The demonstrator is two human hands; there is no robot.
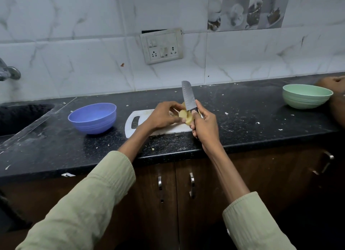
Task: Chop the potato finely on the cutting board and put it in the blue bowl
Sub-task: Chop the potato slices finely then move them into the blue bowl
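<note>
Broadly, the black speckled tabletop (242, 108) carried everything, dotted with pale scraps. The blue bowl (92, 117) stood on it just left of the white cutting board (133, 122), apart from it, and showed nothing inside from this angle. A green bowl (306, 95) sat well apart at the far right, next to another person's hand at the frame edge. Above the board's right end, the left hand (162, 115) pinched the potato (184, 115), which appeared as several pale slices bunched together and lifted a little off the board; whether any piece touched the board could not be told. The right hand (204, 126) was wrapped around the handle of the knife (188, 96), blade pointing up and away, clear of the potato, with its lower fingers seeming also to steady the slices from beneath. Step in hand, as judged: gathering and aligning slices between cuts; chopping only partly done, nothing yet transferred. Next move called for: laying the stack flat on the board, left fingertips tucked back, then bringing the blade down across the slices.
</note>
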